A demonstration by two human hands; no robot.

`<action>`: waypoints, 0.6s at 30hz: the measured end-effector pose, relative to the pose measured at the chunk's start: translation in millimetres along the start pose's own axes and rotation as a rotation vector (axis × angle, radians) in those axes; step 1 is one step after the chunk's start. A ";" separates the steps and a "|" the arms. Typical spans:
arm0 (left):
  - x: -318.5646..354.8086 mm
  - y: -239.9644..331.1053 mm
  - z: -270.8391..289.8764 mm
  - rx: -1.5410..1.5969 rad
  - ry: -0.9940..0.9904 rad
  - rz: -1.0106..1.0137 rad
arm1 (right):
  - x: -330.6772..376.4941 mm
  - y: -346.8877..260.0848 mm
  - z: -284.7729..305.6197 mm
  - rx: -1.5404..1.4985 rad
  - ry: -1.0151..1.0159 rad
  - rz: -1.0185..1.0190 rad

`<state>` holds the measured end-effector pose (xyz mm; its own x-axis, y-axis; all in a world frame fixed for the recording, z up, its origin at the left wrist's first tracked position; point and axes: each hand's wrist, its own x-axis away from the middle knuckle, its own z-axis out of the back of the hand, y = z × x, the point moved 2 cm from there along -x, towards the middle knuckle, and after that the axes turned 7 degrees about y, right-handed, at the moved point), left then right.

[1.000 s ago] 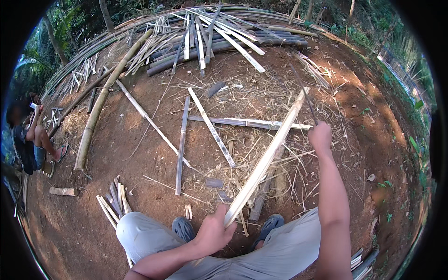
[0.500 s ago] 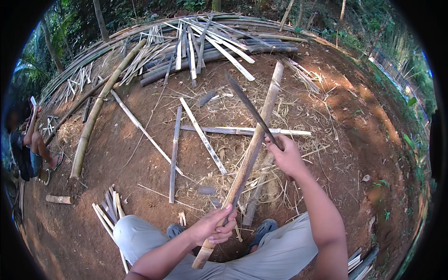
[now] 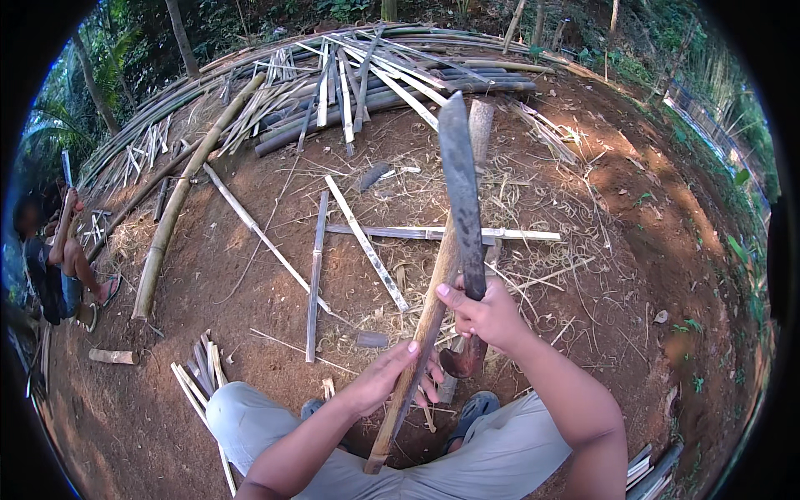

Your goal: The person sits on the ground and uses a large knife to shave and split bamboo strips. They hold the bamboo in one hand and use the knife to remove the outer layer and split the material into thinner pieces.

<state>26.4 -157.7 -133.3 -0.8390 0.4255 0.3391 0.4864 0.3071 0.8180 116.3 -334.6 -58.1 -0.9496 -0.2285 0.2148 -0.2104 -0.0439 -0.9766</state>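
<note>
My right hand point(image 3: 490, 318) is closed round the dark handle of a machete point(image 3: 461, 175), its broad blade upright with the flat side showing. The thumb of that hand lies against a bamboo strip point(image 3: 417, 354), which slants up from near my lap. My left hand point(image 3: 392, 379) holds the strip lower down, thumb on its face and fingers behind, partly hidden. Behind the blade, the end of a thick pole point(image 3: 481, 125) shows on the ground; the blade and strip cover much of its length.
Split bamboo slats point(image 3: 364, 242) lie crossed on the dirt among curly shavings point(image 3: 533, 208). A large pile of bamboo point(image 3: 358, 100) stretches across the back. One long bamboo pole point(image 3: 196, 167) lies at left, near a seated person point(image 3: 58, 258). A slat bundle point(image 3: 200, 375) rests beside my left knee.
The machete has swung from slanting up-left to upright, its flat now showing. My right hand has come down and left onto the strip; my left hand has moved slightly up along it.
</note>
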 end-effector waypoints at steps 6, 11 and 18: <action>1.0 8.1 -14.5 0.133 0.074 0.054 | 5.5 -0.4 1.9 0.744 -0.006 0.508; 9.0 7.3 -18.2 0.084 0.136 0.076 | 0.3 -6.7 18.2 1.235 0.170 0.991; 26.8 -14.7 -24.5 0.047 0.183 0.187 | -44.9 -58.7 73.3 1.157 0.572 0.665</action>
<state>-9.2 -171.6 -124.9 -0.7614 0.3187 0.5646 0.6446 0.2784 0.7121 188.4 -393.1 -10.9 -0.8140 -0.1195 -0.5685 0.3366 -0.8946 -0.2939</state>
